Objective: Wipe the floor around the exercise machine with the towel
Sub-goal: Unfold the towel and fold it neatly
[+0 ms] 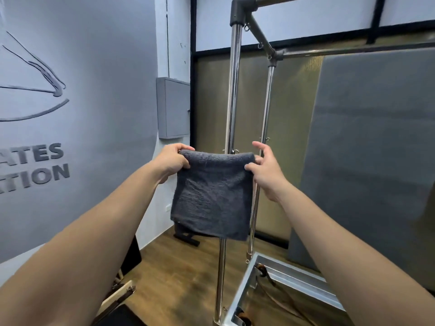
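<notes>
So we've got the towel point(211, 196) folded and hanging, left hand point(173, 162) and right hand point(264, 171) each pinching a top corner. Soft, light, floppy; probably best bunched in one palm for the floor point(179, 278).

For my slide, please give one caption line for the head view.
Both hands, left hand and right hand, hold a folded dark towel up before the exercise machine's chrome posts.
</notes>
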Motion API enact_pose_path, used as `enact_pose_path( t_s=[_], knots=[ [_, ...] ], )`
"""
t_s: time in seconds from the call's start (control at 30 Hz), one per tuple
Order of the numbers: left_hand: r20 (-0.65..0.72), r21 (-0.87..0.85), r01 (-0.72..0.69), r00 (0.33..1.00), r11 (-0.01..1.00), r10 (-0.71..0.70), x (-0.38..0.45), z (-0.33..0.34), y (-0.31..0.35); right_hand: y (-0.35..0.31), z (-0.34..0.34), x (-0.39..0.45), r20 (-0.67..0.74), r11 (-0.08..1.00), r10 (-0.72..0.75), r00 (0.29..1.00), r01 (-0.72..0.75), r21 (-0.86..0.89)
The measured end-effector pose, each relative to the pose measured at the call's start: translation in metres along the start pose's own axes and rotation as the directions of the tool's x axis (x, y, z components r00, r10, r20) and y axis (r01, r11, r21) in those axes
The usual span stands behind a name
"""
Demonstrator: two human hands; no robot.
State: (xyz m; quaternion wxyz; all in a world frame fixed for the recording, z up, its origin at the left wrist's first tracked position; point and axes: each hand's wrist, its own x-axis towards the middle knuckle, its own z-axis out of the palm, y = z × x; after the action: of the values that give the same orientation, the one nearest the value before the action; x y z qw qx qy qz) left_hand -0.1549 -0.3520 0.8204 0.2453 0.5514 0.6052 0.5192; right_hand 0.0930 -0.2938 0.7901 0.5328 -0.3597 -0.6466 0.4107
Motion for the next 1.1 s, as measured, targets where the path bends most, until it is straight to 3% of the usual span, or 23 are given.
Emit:
enact_pose_path(
  t_s=[0.1,0.17,0.27,0.53,0.6,0.63,0.7,0.77,0.87,0.97,1.1],
  knots=[
    [-0.023,0.049,-0.035,0.999,0.998,0.036,0.001,-0.013,0.012,-0.015,0.003,-0.002,0.012,0.982,-0.156,0.988,0.157,-0.106],
    [0.036,0.099,-0.040,0.999,0.994,0.036,-0.002,-0.026,0.019,-0.024,0.003,-0.004,0.018,0.952,-0.203,0.979,0.202,-0.230],
    [0.093,0.215,-0.053,0.995,0.975,0.034,-0.006,-0.041,0.023,-0.037,0.001,-0.005,0.038,0.900,-0.244,0.969,0.241,-0.363],
    [0.144,0.354,-0.098,0.988,0.930,0.050,-0.019,-0.071,0.030,-0.050,0.014,-0.013,-0.022,0.871,-0.275,0.961,0.239,-0.430],
    [0.167,0.219,-0.125,0.982,0.968,0.089,-0.020,-0.077,0.033,-0.059,0.019,-0.011,-0.049,0.865,-0.263,0.964,0.213,-0.454],
    [0.156,0.099,-0.126,0.982,0.987,0.109,-0.020,-0.081,0.036,-0.066,0.023,-0.009,-0.064,0.900,-0.253,0.965,0.210,-0.382],
    [0.106,-0.174,-0.119,0.985,0.978,0.138,-0.017,-0.088,0.041,-0.082,0.034,-0.009,-0.064,0.985,-0.168,0.984,0.166,-0.043],
    [0.080,-0.412,-0.083,0.989,0.907,0.127,-0.015,-0.088,0.034,-0.079,0.041,-0.010,0.107,0.968,-0.019,0.994,-0.008,0.251],
    [0.086,-0.456,0.025,0.996,0.889,0.016,-0.022,-0.076,-0.025,-0.019,0.061,-0.036,0.368,0.956,0.185,0.911,-0.253,0.145],
    [0.104,-0.386,0.097,0.993,0.917,-0.061,-0.033,-0.067,-0.086,0.030,0.085,-0.058,0.331,0.970,0.233,0.914,-0.242,-0.015],
    [0.002,-0.528,-0.035,0.999,0.849,0.042,-0.008,-0.089,-0.082,0.011,0.110,-0.025,0.165,0.977,0.123,0.979,-0.148,0.152]
  ],
)
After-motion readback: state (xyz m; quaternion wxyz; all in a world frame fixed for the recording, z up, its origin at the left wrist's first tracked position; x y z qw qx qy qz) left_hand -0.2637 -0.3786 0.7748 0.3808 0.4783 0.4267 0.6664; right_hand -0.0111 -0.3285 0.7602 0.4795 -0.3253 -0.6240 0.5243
